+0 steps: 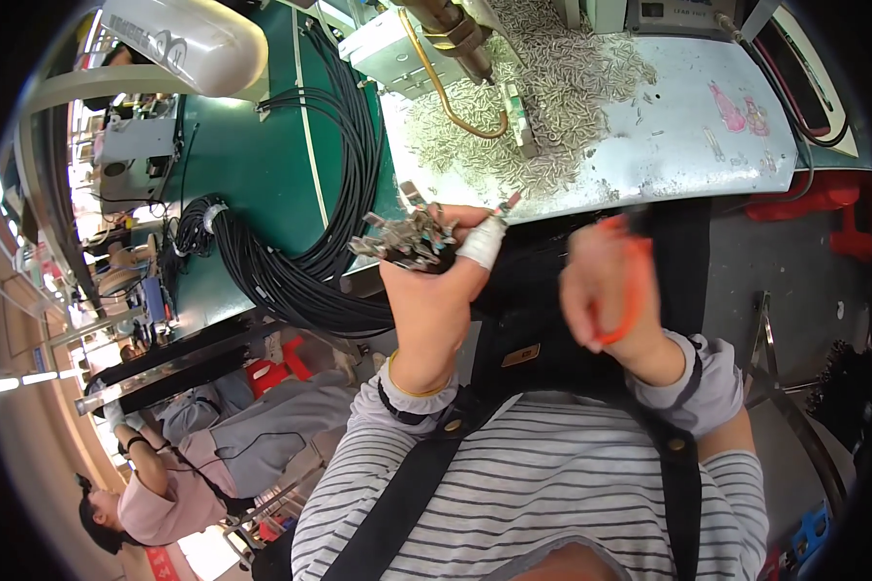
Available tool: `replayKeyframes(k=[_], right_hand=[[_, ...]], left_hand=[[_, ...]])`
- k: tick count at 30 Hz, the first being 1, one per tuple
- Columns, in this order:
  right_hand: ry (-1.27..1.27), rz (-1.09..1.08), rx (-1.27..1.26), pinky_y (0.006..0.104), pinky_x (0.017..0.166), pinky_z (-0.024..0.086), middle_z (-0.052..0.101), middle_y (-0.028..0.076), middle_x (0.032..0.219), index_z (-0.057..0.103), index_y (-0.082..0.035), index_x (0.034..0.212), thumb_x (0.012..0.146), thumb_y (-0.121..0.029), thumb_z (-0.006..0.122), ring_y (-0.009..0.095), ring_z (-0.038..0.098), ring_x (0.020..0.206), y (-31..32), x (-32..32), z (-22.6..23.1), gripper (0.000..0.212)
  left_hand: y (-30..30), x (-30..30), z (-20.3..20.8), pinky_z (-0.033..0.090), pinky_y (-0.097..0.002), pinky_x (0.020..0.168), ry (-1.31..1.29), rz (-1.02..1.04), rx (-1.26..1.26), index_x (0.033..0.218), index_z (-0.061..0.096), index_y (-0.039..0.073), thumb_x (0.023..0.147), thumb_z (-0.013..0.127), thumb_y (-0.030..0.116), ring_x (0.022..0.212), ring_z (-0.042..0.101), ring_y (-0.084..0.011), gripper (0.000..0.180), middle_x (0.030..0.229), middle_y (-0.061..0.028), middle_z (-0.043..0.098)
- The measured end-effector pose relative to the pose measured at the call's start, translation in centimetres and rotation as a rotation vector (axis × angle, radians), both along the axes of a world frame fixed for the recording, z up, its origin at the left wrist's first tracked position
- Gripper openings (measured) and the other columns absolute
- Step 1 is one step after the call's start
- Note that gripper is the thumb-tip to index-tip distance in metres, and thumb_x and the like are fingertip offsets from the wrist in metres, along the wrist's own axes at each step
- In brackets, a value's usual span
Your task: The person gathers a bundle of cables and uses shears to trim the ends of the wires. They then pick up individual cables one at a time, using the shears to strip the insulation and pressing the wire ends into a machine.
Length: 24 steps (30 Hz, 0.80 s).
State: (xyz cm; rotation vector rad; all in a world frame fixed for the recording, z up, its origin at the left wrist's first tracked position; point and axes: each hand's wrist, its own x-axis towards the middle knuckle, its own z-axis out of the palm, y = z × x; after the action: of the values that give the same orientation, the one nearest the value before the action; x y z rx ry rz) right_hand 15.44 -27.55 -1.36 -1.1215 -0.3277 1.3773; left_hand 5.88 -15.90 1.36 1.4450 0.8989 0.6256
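My left hand [426, 305] is closed around a bunch of black cable ends with metal connectors [407, 237], near the front edge of the machine's table. White tape [482, 242] wraps my left thumb, and a single connector end [507, 203] sticks out beyond it. My right hand [606, 290], smeared by motion, is held to the right over my lap. It grips an orange-handled tool [638, 281]; blur hides whether this is scissors or pliers. A long coil of black cable [291, 281] runs over the green table beside my left hand.
Ahead stands a machine with a metal press head [455, 39] and a bent copper-coloured tube [446, 102]. Many small metal pieces [562, 107] cover much of the white worktop [688, 136]. At the left a person in pink [179, 494] sits. A red stool [814, 203] is at the right.
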Motion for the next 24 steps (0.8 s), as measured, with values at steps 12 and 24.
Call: replayKeyframes(k=[12,24], right_hand=[[-1.083,-0.042,-0.035,0.0290,0.038,0.034,0.044,0.008,0.042,0.046,-0.002,0.061,0.070,-0.026,0.067,0.023,0.046,0.036,0.2,-0.1,-0.5,0.033],[-0.875,-0.024,-0.053,0.0322,0.039,0.033,0.042,0.011,0.043,0.046,-0.001,0.057,0.074,-0.022,0.065,0.018,0.050,0.039,0.3,-0.3,-1.2,0.033]], left_hand=[[-0.5,0.5,0.8,0.022,-0.0196,0.036,-0.123,-0.101,-0.233,0.085,0.050,-0.002,0.075,0.054,-0.003,0.039,0.031,-0.0048,0.011,0.056,-0.0004,0.041],[-0.5,0.8,0.6,0.022,-0.0195,0.036,-0.057,-0.038,-0.153,0.083,0.050,-0.002,0.075,0.054,-0.003,0.039,0.031,-0.0051,0.009,0.057,-0.0011,0.042]])
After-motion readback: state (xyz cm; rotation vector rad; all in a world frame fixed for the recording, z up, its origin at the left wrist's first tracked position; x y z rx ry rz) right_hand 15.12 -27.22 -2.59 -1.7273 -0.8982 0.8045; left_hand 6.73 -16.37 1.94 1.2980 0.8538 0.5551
